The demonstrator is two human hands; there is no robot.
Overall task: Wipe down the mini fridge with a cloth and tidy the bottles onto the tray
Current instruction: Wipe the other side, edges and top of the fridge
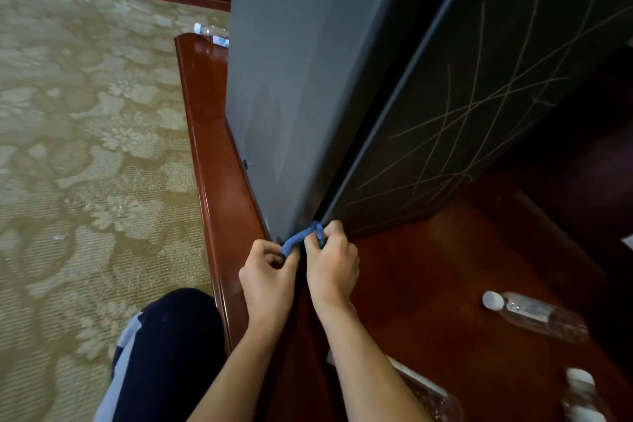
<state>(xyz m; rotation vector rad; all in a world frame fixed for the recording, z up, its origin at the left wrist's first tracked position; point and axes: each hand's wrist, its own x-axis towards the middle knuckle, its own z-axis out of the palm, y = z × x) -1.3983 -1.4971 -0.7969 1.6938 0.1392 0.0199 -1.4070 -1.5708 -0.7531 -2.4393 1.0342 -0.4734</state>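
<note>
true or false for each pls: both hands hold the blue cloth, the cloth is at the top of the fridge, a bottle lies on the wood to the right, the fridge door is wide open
1. Both hands hold the blue cloth. True: the left hand and right hand pinch the blue cloth.
2. The cloth is at the top of the fridge. False: it is at the bottom front corner of the mini fridge.
3. A bottle lies on the wood to the right. True: a clear bottle lies on its side.
4. The fridge door is wide open. False: it looks closed.
</note>
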